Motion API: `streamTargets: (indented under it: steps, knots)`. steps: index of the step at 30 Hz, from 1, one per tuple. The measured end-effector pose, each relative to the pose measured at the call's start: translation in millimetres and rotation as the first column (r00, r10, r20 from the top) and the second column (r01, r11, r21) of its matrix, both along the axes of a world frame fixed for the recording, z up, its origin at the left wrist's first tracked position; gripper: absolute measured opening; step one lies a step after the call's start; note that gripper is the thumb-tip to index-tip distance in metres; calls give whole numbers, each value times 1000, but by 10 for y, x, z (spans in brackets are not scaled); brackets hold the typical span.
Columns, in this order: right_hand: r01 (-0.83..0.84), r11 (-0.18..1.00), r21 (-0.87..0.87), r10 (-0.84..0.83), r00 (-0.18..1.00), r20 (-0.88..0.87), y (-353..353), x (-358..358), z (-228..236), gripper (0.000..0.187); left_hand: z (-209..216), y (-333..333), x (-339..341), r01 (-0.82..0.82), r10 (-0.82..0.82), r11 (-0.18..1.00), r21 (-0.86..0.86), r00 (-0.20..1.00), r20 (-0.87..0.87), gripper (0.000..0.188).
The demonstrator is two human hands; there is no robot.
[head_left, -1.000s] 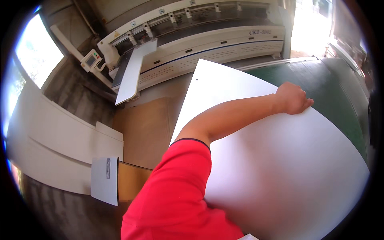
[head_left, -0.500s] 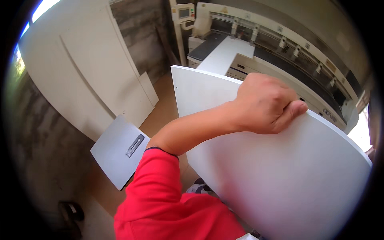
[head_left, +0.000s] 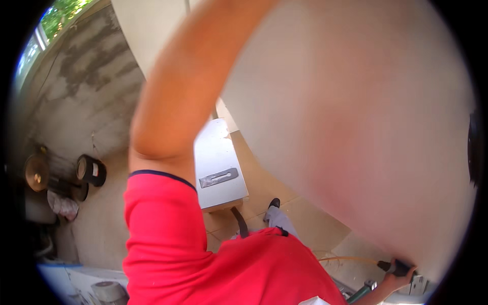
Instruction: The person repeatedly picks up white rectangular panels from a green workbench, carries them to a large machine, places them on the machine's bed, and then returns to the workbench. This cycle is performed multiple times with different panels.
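My left arm reaches up past the top edge, so my left hand is out of the picture. A large white panel (head_left: 366, 127) fills the right side, tilted and close to me, with a faint red reflection on it. At its lower edge, low on the right, my right hand (head_left: 399, 279) grips a corded power tool (head_left: 403, 268) with a black body and a silver metal end. The tool is small and partly hidden by the fingers, so its exact kind is unclear. A thin orange cord (head_left: 351, 258) runs left from it.
Left of the panel stands a white-topped block (head_left: 229, 152) carrying a grey slotted metal blade (head_left: 218, 177). A black bucket (head_left: 94, 170) sits by the stained wall (head_left: 86, 76). Another pale panel (head_left: 147, 25) stands behind my arm. My shoe (head_left: 274, 202) is on the tiled floor (head_left: 305, 213).
My left hand, earlier clenched on the panel's top edge, has left the view. The view has swung down and left; the machine is gone from it, and my right hand with the power tool now shows.
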State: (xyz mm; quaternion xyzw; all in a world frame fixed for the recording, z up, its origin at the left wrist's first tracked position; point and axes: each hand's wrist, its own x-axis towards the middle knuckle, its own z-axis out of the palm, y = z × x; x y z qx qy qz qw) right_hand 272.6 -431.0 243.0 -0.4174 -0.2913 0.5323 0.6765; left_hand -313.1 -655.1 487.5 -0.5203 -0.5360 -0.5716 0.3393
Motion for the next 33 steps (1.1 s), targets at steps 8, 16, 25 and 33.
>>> streamTargets:
  steps: [8,16,25,33]
  knots:
    - [-283,959,31,264,926,270,855,-2160,650,41,340,-1184,-1110,-517,545,822,-237,836,63,42]
    - [-715,602,-356,738,668,-94,107,-3920,-794,31,-1075,-2712,-2391,-566,746,609,-555,646,159,49]
    - [-620,453,-641,814,580,15,-242,-3909,-2232,47,-4454,-3010,-2435,-225,974,165,-960,188,124,50]
    - [-558,511,-654,806,575,140,-650,-3956,-1652,48,-5124,-3151,-2327,-56,972,176,-983,170,165,47]
